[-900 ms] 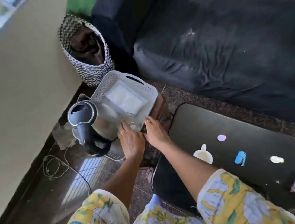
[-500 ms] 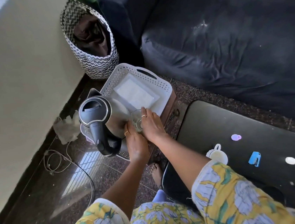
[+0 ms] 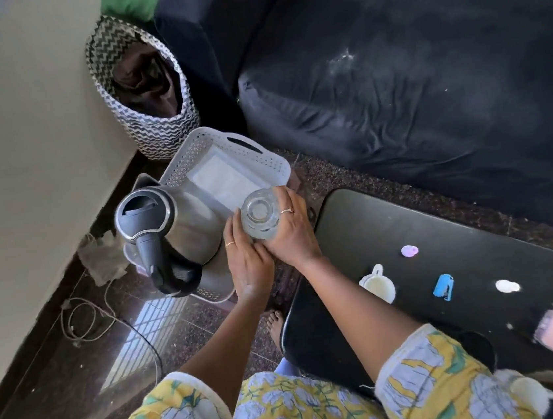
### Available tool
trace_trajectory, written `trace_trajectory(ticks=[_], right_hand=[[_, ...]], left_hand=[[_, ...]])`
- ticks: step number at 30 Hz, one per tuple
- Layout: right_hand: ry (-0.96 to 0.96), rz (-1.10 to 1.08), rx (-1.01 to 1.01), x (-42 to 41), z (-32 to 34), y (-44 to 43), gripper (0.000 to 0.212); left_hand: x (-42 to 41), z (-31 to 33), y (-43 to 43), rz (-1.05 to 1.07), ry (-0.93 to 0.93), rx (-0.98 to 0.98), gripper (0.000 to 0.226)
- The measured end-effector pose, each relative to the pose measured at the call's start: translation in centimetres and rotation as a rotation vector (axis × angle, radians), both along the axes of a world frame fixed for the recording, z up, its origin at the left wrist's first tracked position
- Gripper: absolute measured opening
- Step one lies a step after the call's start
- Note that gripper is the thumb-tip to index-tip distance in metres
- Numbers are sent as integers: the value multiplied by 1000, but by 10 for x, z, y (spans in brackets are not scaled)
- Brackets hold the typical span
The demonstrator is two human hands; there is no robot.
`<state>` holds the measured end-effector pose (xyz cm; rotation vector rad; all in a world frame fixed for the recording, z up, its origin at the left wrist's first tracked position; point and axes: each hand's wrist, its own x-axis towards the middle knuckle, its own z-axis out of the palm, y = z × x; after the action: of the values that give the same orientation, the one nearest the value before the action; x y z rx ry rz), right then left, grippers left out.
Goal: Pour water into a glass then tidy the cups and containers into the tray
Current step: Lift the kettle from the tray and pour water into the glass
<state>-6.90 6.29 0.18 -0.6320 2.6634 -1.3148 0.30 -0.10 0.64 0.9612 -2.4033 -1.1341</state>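
I see the glass [image 3: 260,213], low in the tray [image 3: 226,142] a moment ago, now lifted beside the kettle [image 3: 180,227], right hand [image 3: 290,238] gripping it, left hand [image 3: 248,264] flat against it.

You have raised the clear drinking glass [image 3: 259,215] up from the near corner of the white perforated plastic tray [image 3: 193,153], where it sat low beside the steel electric kettle [image 3: 180,220]. Your right hand [image 3: 294,238], which lay on top of it, now curls its fingers round the right side. Your left hand [image 3: 248,264] has come up alongside, straight fingers touching the glass. One round end now faces you.
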Motion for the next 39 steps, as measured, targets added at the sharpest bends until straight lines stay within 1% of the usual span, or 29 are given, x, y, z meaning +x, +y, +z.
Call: trace_trajectory(ticks=[4,7,10,14,19,22,27,30,32,35,39], right_hand=[[64,-119,12,-17,0,51,80],[9,-222,110,-25,-19,92,76],[-107,-309,203,-25,-47,126,73],[-249,-378,300,-21,-78,155,73],[-355,-393,368,-26,-102,167,80],[-381,-373,358,-26,-108,168,84],[-415,-366,347,-25,-106,168,98],[-435,-330,395,-24,-100,168,108],[-387,-304,478,-23,-94,168,112],[-259,-226,605,-16,-82,162,110],[-213,-69,595,-1,-65,137,97]], left_hand=[[-23,5,44,-116,41,40,61],[-38,-7,75,-232,-10,101,62],[-49,-29,101,-330,-119,201,60],[-57,-54,123,-473,-325,300,61],[-65,-71,134,-598,-560,382,71],[-66,-74,136,-598,-620,405,76],[-65,-75,135,-607,-617,409,77],[-60,-73,134,-598,-615,400,74],[-55,-70,131,-572,-595,390,71],[-43,-65,119,-484,-545,393,71],[-18,-54,95,-264,-416,375,67]])
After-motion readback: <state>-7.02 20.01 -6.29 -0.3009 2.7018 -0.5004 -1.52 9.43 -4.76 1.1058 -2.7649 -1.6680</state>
